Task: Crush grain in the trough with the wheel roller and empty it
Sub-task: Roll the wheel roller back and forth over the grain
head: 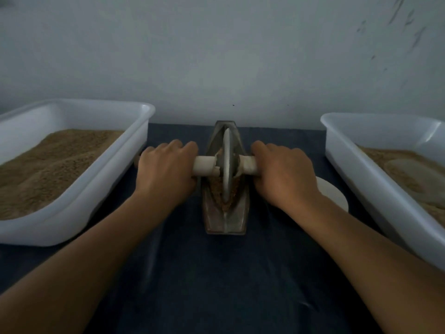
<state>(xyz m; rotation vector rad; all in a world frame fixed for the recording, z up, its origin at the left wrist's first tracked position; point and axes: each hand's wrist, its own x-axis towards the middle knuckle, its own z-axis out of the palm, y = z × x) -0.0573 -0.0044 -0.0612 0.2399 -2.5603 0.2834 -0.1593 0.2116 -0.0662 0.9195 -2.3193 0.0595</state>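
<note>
Gripping the handle (204, 165) on both sides, my left hand (166, 172) and right hand (284, 173) curl round it close to the wheel (227, 165). I judge the wheel heavy and stiff, best steered from there. It stands upright in the narrow trough (225, 220) on the dark cloth (216, 285), grain (218, 186) packed beside it, between two white tubs (115, 165).
</note>
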